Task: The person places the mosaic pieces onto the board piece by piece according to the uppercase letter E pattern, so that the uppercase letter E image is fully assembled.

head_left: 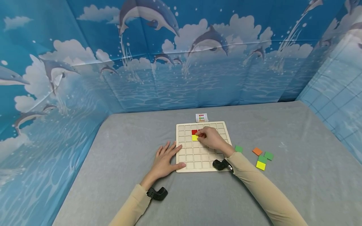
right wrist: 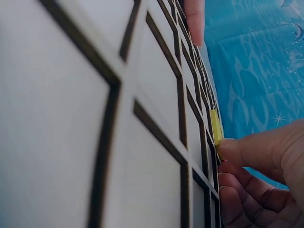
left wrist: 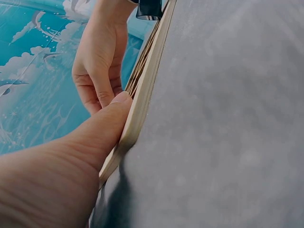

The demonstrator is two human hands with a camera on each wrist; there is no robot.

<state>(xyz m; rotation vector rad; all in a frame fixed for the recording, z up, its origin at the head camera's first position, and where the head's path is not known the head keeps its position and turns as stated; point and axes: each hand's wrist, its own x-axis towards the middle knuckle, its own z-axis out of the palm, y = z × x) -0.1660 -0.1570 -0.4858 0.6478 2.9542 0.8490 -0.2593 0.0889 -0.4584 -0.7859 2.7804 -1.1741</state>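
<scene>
My right hand is over the upper middle of a square wooden grid board. Its thumb and curled fingers pinch the right side of a yellow square tile, which stands a little proud of the grid in the right wrist view. Just above that tile on the board lies a red tile; more red shows beside it, partly covered by the fingers. My left hand rests with spread fingers at the board's left edge, its thumb on the near left corner. In the left wrist view that thumb lies along the board's rim.
Right of the board lie loose tiles: an orange one, a yellow one and several green ones, one close to the right sleeve. A small card with a coloured grid pattern sits behind the board on the grey cloth.
</scene>
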